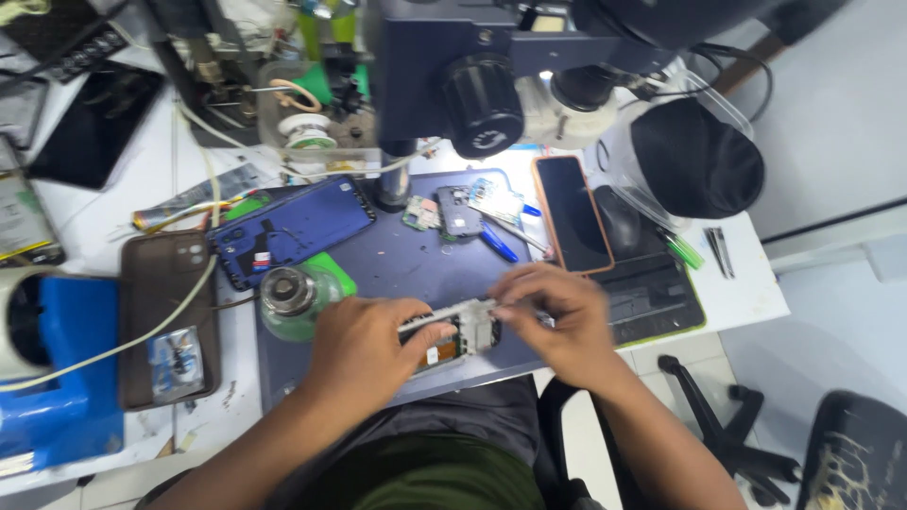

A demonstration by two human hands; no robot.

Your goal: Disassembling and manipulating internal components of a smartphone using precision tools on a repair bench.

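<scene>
Opened phone [452,338] is gripped between both hands at the near edge of the grey mat [416,264]. It is pinned from the left by the left hand [364,354], fingers closed on it, and pinched at its top end by the right hand [553,316]. Just beyond the left hand a round green-based tool [291,297] and a blue back cover [293,229] are seen; beyond the right, an orange-edged phone [571,213].
</scene>
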